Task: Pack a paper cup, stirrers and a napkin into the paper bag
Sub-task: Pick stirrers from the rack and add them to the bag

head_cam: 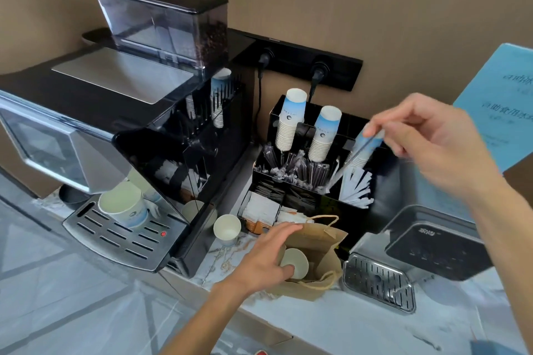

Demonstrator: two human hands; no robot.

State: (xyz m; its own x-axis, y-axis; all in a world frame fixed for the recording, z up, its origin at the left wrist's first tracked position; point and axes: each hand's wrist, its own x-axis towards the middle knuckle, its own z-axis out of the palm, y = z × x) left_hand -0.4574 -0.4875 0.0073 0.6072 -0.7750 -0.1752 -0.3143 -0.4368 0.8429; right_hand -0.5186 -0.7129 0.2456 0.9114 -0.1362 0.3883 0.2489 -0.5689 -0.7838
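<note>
Brown paper bag (320,248) is seen lying open on the marble counter (360,326), its mouth held apart by the left hand (268,259), thumb on the near edge and fingers on the far one. A paper cup (297,262) is seen inside it. Farther right, a wrapped stirrer (346,164) is pinched narrowly by the right hand (427,135) above the black organiser (383,207), where stacked cups (291,121) are stored upside down.

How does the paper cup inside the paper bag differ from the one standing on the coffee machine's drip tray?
The cup in the bag is tilted inside the paper bag, beside the left hand. The cup on the drip tray stands upright, untouched, and looks bigger. Both are open and pale inside.
</note>
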